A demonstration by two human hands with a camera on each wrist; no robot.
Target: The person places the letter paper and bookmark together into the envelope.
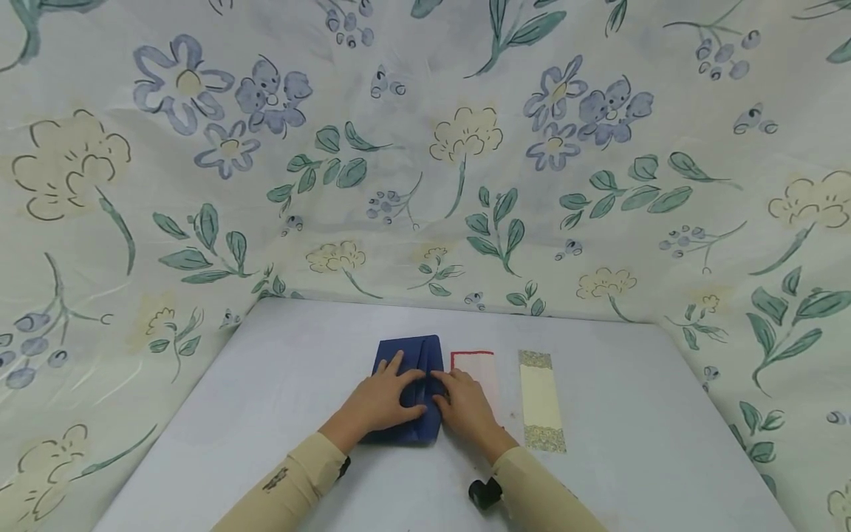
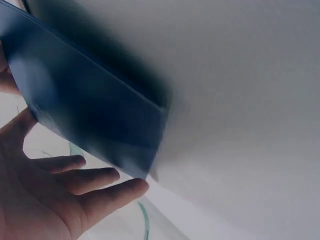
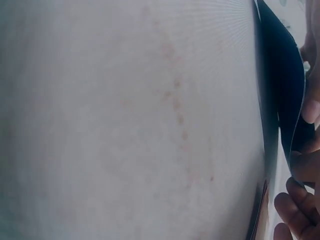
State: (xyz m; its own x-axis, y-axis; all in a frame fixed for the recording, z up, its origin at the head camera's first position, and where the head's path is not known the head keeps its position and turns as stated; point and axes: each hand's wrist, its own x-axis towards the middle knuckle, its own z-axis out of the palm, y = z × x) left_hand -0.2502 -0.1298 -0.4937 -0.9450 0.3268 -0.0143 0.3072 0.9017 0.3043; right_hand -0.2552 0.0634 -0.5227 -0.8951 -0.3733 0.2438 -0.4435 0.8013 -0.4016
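Note:
A dark blue folded paper [image 1: 402, 347] lies on the table with a long crease and flap running down its right half. My left hand [image 1: 382, 399] rests over it, fingers spread and thumb near the flap. From the left wrist, the fingers of the left hand [image 2: 65, 195] reach out straight along one edge of the blue paper [image 2: 95, 95]. My right hand [image 1: 465, 406] is at the paper's right side and pinches the flap's edge. In the right wrist view the blue paper [image 3: 282, 75] bows upward, and curled fingers of the right hand [image 3: 300, 200] sit at its edge.
Right of the blue paper lies a pale pink card [image 1: 475, 362] with a red border, partly under the right hand. Beyond it is a cream strip [image 1: 541, 395] with glittery gold ends. A floral cloth [image 1: 412, 148] surrounds the white table [image 1: 618, 414].

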